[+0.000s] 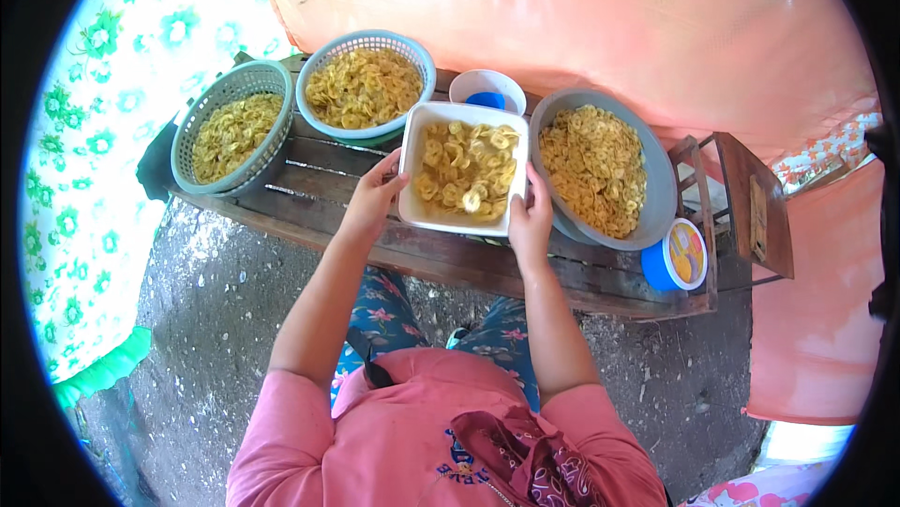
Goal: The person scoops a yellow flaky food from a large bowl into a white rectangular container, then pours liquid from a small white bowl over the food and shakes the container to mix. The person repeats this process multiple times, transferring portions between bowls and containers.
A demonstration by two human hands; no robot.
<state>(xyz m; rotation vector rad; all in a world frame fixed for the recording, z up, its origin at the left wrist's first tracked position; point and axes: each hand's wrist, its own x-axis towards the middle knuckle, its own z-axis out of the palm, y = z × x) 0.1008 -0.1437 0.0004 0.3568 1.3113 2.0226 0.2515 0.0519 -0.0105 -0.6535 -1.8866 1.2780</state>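
Between my two hands is a square white tub (410, 210) with yellow banana slices (469, 155) in it, some under what looks like liquid. My left hand (377, 190) grips its left side, thumb on the rim. The lower right corner is held by my right hand (532, 216), its thumb also at the rim. Just right of the tub stands a large grey basin (653, 169) heaped with thin yellow slices. Behind it is a round white bowl (511, 81) with something blue inside. My fingers under the tub are hidden.
A wooden slatted bench (319, 202) bears two round baskets of yellow slices, a grey-green one (194, 127) at far left and a pale blue one (427, 71) beside it. A blue-and-white round container (661, 263) sits at the right end, near a wooden frame (750, 207). Orange sheeting (562, 10) hangs behind.
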